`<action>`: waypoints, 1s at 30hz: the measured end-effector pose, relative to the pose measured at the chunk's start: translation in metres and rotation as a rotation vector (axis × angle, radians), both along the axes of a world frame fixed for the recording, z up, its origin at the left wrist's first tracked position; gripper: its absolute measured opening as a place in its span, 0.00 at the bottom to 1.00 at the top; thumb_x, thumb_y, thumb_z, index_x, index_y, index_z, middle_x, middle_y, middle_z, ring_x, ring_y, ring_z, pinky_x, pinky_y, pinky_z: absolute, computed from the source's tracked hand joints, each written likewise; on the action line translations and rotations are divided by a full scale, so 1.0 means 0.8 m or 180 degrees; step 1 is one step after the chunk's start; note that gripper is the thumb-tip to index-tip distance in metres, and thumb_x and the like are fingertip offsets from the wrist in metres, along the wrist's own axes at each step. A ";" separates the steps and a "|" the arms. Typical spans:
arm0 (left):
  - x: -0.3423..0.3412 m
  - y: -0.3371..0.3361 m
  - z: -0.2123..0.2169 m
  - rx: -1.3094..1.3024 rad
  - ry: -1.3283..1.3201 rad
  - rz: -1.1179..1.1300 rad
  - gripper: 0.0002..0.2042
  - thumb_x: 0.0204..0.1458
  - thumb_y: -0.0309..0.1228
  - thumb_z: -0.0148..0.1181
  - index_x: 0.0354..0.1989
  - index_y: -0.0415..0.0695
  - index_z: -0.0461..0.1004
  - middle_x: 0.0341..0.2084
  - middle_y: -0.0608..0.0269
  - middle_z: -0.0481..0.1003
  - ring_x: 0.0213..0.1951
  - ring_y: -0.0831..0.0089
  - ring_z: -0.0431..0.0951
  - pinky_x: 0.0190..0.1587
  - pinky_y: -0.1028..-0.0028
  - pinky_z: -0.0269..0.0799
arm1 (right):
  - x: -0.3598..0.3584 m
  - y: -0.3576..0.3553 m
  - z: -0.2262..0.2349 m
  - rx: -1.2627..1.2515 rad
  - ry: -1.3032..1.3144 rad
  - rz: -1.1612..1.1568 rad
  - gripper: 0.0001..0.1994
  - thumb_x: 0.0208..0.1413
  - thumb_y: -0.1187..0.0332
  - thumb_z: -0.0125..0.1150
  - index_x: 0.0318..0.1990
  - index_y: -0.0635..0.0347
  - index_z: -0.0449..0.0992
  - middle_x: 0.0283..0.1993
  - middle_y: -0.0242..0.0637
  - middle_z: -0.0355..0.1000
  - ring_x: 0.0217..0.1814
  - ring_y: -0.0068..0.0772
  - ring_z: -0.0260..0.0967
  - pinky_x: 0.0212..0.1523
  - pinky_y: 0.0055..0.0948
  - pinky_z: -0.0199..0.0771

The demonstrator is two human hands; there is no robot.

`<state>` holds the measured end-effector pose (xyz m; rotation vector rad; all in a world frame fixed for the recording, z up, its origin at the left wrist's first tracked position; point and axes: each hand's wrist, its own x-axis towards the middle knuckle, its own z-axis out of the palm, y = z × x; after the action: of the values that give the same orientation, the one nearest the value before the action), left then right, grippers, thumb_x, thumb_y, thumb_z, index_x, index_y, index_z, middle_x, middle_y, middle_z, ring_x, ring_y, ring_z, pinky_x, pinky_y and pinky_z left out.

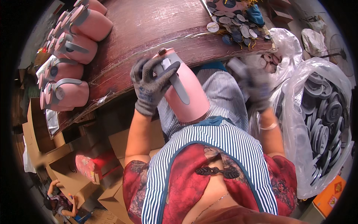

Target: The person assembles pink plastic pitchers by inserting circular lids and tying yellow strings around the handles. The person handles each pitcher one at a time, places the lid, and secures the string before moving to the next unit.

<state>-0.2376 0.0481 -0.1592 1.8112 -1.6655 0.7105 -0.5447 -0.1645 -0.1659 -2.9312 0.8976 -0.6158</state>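
Observation:
My left hand (147, 89), in a grey knit glove, is closed round the upper part of a pink jug (194, 97) with a grey handle. The jug leans over my lap, its top by the table edge and its base toward my apron. My right hand (257, 87), gloved too, is smeared by motion beside the open plastic bags on the right. A pale, blurred thing (236, 67) shows at its fingers; its kind and whether it is gripped cannot be made out.
Several pink jugs (76, 50) line the left of the dark red table (149, 22). Round tags (238, 28) lie piled at its right end. Grey lids (322, 119) fill a clear bag (292, 149). Cardboard boxes (67, 170), a red stool (87, 166) and another person (61, 203) are lower left.

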 end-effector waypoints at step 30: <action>0.000 0.054 -0.014 0.0122 0.3736 0.0854 0.12 0.66 0.34 0.52 0.53 0.44 0.74 0.28 0.65 0.79 0.29 0.80 0.75 0.35 0.76 0.71 | 0.075 0.031 -0.002 0.1946 -0.2035 0.2383 0.48 0.44 0.32 0.61 0.69 0.53 0.65 0.76 0.55 0.51 0.77 0.64 0.45 0.73 0.59 0.41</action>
<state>-0.2380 0.0913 -0.1707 1.8800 -0.6548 -0.3099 -0.4849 -0.1401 -0.1677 -2.0535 -0.0915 -0.9029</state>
